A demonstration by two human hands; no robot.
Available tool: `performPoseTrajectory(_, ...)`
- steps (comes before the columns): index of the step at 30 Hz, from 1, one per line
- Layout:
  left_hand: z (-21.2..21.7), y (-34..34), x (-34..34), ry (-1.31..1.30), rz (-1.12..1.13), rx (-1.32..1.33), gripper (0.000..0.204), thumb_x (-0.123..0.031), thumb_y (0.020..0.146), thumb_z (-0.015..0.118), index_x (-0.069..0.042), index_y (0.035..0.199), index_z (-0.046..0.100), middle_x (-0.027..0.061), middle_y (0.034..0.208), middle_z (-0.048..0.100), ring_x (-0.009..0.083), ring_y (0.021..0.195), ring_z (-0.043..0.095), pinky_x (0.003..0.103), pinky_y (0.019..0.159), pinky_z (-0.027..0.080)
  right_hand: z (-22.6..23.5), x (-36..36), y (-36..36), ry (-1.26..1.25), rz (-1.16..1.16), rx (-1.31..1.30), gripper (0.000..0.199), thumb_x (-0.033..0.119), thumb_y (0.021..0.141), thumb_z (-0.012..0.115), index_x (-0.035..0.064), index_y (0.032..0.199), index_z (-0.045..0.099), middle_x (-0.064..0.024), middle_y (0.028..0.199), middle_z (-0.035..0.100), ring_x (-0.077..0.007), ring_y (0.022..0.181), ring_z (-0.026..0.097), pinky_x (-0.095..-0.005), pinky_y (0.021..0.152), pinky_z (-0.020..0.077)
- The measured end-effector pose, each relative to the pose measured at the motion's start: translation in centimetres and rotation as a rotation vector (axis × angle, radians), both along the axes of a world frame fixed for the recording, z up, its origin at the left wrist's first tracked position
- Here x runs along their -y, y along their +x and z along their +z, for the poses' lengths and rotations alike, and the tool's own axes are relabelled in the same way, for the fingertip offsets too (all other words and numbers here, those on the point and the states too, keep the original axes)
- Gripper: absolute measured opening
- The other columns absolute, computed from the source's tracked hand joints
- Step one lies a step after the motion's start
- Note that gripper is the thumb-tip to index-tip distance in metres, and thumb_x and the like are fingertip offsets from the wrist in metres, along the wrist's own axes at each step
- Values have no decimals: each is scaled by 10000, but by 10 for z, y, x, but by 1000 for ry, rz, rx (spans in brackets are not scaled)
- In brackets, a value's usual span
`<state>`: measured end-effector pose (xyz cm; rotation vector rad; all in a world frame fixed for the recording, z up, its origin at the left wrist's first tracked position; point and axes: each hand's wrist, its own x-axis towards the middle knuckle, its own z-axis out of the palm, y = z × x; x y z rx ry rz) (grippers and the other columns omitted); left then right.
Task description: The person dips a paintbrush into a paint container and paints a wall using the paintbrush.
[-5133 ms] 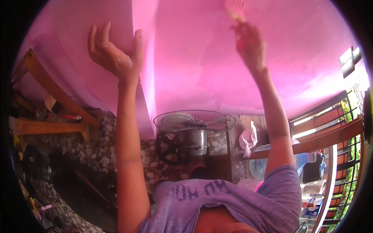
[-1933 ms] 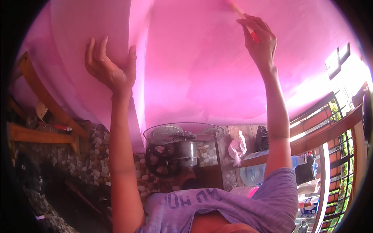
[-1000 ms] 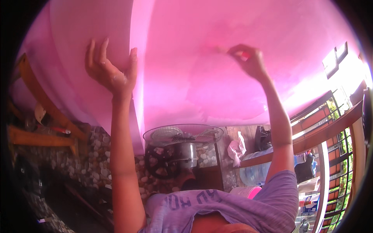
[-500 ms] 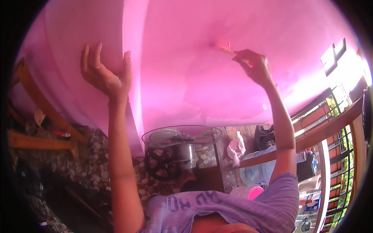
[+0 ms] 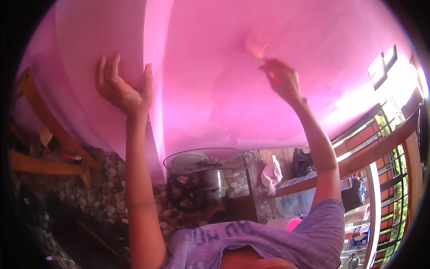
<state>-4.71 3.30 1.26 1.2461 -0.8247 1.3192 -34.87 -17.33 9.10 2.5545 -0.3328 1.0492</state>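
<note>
Pink wall [image 5: 210, 89] spread behind both hands. Fan [image 5: 208, 162] with round wire guard placed low, below and between hands. Clear bluish jug [image 5: 291, 204] seen below right hand. Left hand [image 5: 123, 89] raised, fingers spread, thumb by wall's projecting edge [image 5: 157, 49]; contact cannot be told. Right hand [image 5: 283, 80] curled, brush pinched in fingers. Brush [image 5: 256, 49] held just beyond right fingertips, at wall, head blurred.

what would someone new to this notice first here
Probably the bright pink wall filling the upper part. In front of it, the right hand holds a blurred brush right of centre, and the left hand is raised at left. A fan shows below, near the middle.
</note>
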Motion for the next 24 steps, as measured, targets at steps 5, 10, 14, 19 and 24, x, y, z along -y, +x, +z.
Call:
performPoseTrajectory(5, -3, 3, 1, -8, -6, 1, 635, -361, 750, 709, -59, 1243, 447, 186, 1294, 410, 347, 1197, 367, 469, 976, 293, 33, -22, -2, 357, -82, 135, 102, 66, 789, 680, 99, 883, 700, -41, 852, 690, -177, 791, 667, -302, 680, 520)
performPoseTrajectory(10, -2, 1, -3, 7, 1, -4, 599, -320, 783, 697, -42, 1239, 426, 206, 1290, 412, 356, 1201, 370, 472, 976, 283, 57, -19, 6, -117, -34, 359, 141, 39, 782, 646, 118, 887, 698, -38, 985, 670, -189, 895, 650, -306, 748, 539)
performPoseTrajectory(14, 0, -2, -1, 9, -5, -1, 606, -328, 778, 701, -42, 1237, 427, 204, 1285, 412, 359, 1200, 367, 471, 974, 288, -3, -3, -2, -244, -138, 80, 163, 5, 763, 635, 128, 857, 686, -35, 979, 663, -189, 983, 616, -350, 775, 536)
performPoseTrajectory(19, -3, 3, -1, -1, 12, 3, 619, -351, 763, 705, -51, 1236, 441, 196, 1288, 413, 350, 1195, 371, 467, 973, 292, 32, -30, 2, 250, -38, 124, 123, 32, 776, 655, 110, 863, 689, -42, 901, 675, -205, 799, 656, -304, 674, 521)
performPoseTrajectory(24, -3, 5, -1, 5, 23, 9, 614, -343, 777, 701, -46, 1240, 429, 206, 1290, 410, 356, 1199, 369, 471, 977, 284, 58, -23, 10, -64, -61, 321, 130, 48, 780, 664, 115, 887, 695, -50, 915, 672, -204, 808, 654, -301, 661, 529)
